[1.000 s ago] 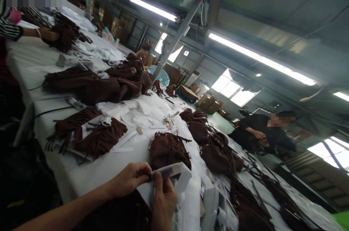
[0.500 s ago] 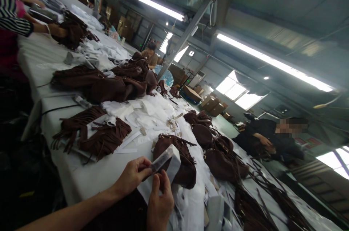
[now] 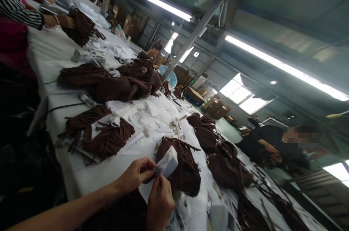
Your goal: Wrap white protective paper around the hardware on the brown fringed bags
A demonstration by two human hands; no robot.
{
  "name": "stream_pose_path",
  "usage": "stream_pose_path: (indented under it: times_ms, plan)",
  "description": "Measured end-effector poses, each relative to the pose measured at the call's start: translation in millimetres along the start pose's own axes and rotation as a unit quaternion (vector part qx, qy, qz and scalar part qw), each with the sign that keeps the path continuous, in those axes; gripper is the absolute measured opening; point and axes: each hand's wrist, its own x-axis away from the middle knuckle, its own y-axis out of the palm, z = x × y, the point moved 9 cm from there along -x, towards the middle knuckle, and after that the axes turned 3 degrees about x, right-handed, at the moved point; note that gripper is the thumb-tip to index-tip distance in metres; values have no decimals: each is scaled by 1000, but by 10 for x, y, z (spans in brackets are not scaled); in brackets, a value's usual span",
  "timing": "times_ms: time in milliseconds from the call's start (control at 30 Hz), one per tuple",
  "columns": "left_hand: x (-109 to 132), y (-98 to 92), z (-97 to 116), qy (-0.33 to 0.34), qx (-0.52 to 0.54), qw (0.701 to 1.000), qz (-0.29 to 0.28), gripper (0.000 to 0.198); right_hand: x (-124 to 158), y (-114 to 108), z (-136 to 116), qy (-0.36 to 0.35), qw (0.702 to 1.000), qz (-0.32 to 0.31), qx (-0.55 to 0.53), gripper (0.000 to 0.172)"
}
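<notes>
Both hands, left and right, pinch the near end of a thin white folded strip of paper or film, held above the white-covered counter, inward from its left edge in view. It looks light, flexible, perhaps slippery and easily creased; fingertip holds near its ends should suit.

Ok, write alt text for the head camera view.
A person's left hand and right hand pinch a white strip before a brown fringed bag on a white table. Other brown bags and white paper lie around; upper left, a co-worker's hand touches brown fringe.
</notes>
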Motion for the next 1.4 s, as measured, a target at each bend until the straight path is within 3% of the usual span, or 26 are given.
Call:
stream_pose_path:
  times_ms: [167,233,433,567,733,800,900,967,1067,1200,1300,1400]
  plan:
    - [-66,-173,-47,11,2,999,44,16,37,174,195,180,975,-86,-99,42]
    - [-85,-209,-62,15,-2,999,50,14,54,218,215,205,967,-100,-110,42]
    - [-100,-171,-141,3,15,999,29,13,6,126,181,129,992,-13,-2,36]
    - [-88,-147,-111,9,-20,999,25,11,-49,61,32,20,994,46,93,40]
    - [-75,-148,-93,31,-128,991,-29,27,-99,64,-236,-123,975,46,181,38]
    - [-84,-150,-213,9,-163,984,-71,24,-109,66,-274,-143,970,42,193,37]
    - [-109,-137,-391,-36,-134,983,-117,15,-113,81,-315,-165,963,41,207,35]
    - [-144,-141,-389,-42,-101,988,-105,14,-97,88,-365,-183,955,51,228,33]
    - [-191,-136,-224,-12,-96,994,-59,14,-22,149,-473,-215,943,53,249,28]
    - [-194,-129,-118,-8,-63,997,-44,16,89,268,-468,-199,958,17,207,25]
    - [-139,-156,-238,-44,-39,992,-109,18,94,312,-292,-138,980,-25,144,27]
    - [-36,-289,-482,-122,-56,978,-158,23,46,288,-140,-96,987,-40,124,28]
